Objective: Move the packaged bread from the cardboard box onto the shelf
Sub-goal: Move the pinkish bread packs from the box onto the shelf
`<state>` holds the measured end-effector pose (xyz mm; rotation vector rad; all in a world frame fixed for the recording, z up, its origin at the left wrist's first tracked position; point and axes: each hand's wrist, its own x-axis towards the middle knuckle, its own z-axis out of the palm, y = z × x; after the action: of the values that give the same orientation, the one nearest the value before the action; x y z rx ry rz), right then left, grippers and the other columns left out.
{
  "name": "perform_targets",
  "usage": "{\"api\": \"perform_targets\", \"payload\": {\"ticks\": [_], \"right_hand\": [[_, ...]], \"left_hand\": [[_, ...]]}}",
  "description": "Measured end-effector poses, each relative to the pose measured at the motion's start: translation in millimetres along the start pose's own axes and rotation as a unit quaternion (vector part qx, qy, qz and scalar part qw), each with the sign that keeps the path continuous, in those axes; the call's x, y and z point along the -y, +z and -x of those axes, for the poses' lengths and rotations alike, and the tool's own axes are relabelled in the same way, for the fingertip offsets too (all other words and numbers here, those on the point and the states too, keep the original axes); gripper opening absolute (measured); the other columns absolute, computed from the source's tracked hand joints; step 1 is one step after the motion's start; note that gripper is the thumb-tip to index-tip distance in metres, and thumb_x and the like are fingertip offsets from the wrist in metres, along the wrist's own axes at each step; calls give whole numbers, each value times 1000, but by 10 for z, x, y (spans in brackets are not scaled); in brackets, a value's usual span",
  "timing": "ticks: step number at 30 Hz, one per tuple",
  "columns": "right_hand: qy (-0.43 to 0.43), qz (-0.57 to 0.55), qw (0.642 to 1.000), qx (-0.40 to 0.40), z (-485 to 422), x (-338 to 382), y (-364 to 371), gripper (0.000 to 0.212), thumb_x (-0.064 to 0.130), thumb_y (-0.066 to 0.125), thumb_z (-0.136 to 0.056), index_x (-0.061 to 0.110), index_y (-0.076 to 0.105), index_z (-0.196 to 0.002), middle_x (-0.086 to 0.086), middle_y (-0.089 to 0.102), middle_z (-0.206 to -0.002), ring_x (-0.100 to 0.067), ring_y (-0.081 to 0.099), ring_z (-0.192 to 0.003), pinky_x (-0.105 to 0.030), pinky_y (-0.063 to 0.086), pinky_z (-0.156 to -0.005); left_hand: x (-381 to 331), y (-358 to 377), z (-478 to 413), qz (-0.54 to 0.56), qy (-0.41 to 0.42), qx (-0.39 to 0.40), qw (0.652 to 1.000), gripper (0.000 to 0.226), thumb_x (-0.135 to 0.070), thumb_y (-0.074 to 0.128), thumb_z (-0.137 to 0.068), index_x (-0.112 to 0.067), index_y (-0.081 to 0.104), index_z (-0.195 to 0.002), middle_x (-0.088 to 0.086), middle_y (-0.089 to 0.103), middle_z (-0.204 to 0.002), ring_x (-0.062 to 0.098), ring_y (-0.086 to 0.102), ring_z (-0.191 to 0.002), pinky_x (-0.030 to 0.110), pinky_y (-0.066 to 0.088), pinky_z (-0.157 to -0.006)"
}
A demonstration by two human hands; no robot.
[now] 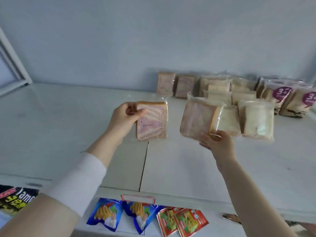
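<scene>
Pale wall (153, 40) closes the back of the scene. Below it runs the white shelf (51, 125), made of two panels that meet at a dark seam near the middle.

1. Stock. The stacked bread (220, 93) fills the rear right of the shelf, with packs standing or leaning in rows toward the wall. The purple-labelled bags (280, 96) stand at the far right. The left panel is bare, so the free places appear to be at the left end of the stock and in front of it.

2. Lower level. Blue snack packets (109, 214), red snack packets (181, 221) and a black packet (15, 199) sit under the shelf edge. They take no part in the task.

3. Packs in hand. The left package (153, 124), a pink-marbled slice in clear wrap, is held upright over the seam with its face to the camera. The right package (196, 120) tilts back, just in front of the stacked bread. Whether either pack touches the shelf cannot be told.

4. Hands. The left hand (124, 117) pinches the upper left corner of its pack, thumb on the face. The right hand (217, 142) pinches the lower right corner of its pack. Corner grips probably spare the soft slice from crushing. The hands are well apart, one pack each.

5. The cardboard box is not in view.

6. A red-framed label (138, 198) is fixed to the shelf edge.
</scene>
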<state>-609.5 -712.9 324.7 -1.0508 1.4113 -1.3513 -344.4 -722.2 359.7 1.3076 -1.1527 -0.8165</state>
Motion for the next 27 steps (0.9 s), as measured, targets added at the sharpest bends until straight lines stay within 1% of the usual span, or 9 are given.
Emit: {"api": "perform_targets", "payload": {"ticks": [3,5,8,11,15,18,20,22,27], "right_hand": [[-2,23,999,-23,-591,60,318,24,10,76,-73,11,53,-76,-4,56,-72,-16,57,-63,-44,54,-81],[-1,31,999,-42,-946,56,507,23,12,77,-72,13,54,-71,0,54,-66,-18,55,-63,-49,52,-84],[-11,65,996,-65,-1378,26,773,24,20,77,-73,7,63,-88,-4,64,-77,-25,62,-77,-44,53,-86],[-16,80,990,-114,-1669,-19,964,33,24,75,-75,7,63,-101,-4,65,-89,-20,60,-83,-32,47,-79],[-3,80,985,-150,-1914,-115,1134,23,24,70,-80,13,60,-98,-1,63,-90,-15,56,-81,-23,37,-73],[-5,71,985,-160,-2055,-204,1223,20,21,66,-85,9,60,-100,-8,64,-99,-17,56,-87,-16,38,-72],[-2,94,980,-178,-2105,-280,1267,29,24,65,-85,7,62,-109,-15,62,-111,-26,55,-106,-25,40,-95],[6,157,966,-204,-2191,-295,1297,38,30,65,-84,11,61,-116,-17,57,-120,-33,44,-121,-41,28,-110],[11,176,955,-240,-2260,-236,1321,51,26,68,-82,16,46,-127,-4,64,-117,-24,39,-123,-34,20,-99]], "left_hand": [[76,167,-626,-2,-8,-12,1000,17,-11,68,-80,-24,58,-83,-4,62,-79,2,58,-67,16,47,-63],[177,276,-1020,8,-25,-25,999,15,-10,69,-80,-19,58,-84,-3,61,-78,6,57,-69,18,47,-63],[313,407,-1539,4,-36,-34,999,24,-10,71,-77,-10,61,-99,-1,64,-84,12,59,-76,26,51,-73],[416,557,-1923,-9,-38,-42,998,32,-13,74,-75,-11,61,-104,4,65,-96,16,60,-87,34,50,-87],[585,773,-2248,-17,-44,-31,998,31,-13,74,-76,-12,61,-104,3,63,-95,15,59,-87,36,49,-90],[700,865,-2412,-35,-35,-30,998,32,-16,72,-78,-11,61,-107,1,63,-95,13,58,-89,29,48,-85],[757,901,-2461,-52,-30,-41,997,32,-19,71,-79,-11,61,-107,0,63,-96,12,58,-89,25,46,-83],[774,956,-2534,-74,-16,-47,996,34,-21,72,-79,-11,60,-109,-3,61,-96,11,57,-89,22,43,-82],[795,1090,-2594,-114,19,-79,990,37,-22,70,-80,-7,59,-113,-6,57,-95,9,54,-88,9,36,-72]]}}
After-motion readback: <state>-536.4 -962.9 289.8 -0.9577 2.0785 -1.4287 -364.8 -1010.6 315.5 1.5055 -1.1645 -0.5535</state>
